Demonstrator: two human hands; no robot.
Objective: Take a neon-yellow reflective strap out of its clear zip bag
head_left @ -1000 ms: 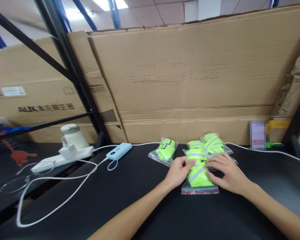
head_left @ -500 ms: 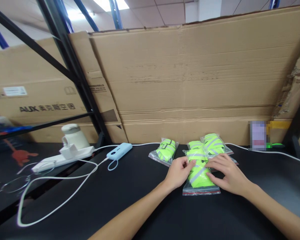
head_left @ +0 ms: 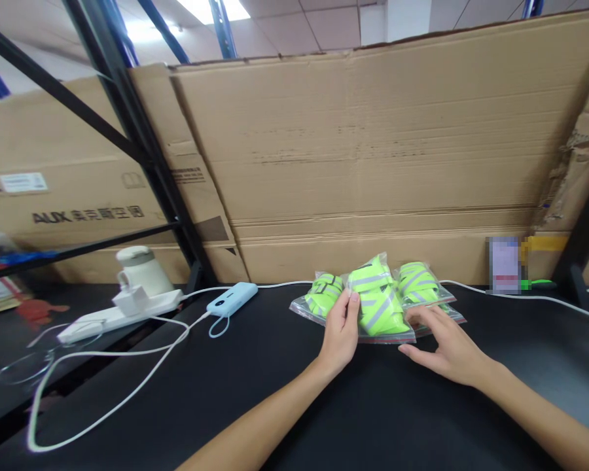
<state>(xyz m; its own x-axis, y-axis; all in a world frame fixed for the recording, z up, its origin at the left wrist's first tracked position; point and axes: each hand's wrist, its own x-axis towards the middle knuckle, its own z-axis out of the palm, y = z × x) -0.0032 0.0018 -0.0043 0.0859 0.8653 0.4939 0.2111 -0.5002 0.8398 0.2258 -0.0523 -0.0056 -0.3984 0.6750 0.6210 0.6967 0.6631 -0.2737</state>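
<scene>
My left hand (head_left: 341,333) is closed on the left edge of a clear zip bag (head_left: 377,301), thumb in front. The bag contains folded neon-yellow fabric with silver reflective strips and is tilted up off the table, its red-lined zip edge at the bottom. To the right, my right hand (head_left: 449,347) is open, thumb and fingers apart, its fingertips close to the bags. Behind my left hand lies a similar bag (head_left: 324,294). Another such bag (head_left: 419,282) lies behind my right hand, overlapping at least one more bag edge below it.
A tall cardboard sheet (head_left: 363,150) backs the black table (head_left: 285,405). On the left are a light-blue power bank (head_left: 232,299), a white power strip (head_left: 98,320), a cream bottle (head_left: 144,269) and a looped white cable. A pixelated upright object (head_left: 504,265) stands at the right.
My left hand has lifted the middle bag up and slightly left, tilting it upright. My right hand has come off that bag, its thumb now spread away.
</scene>
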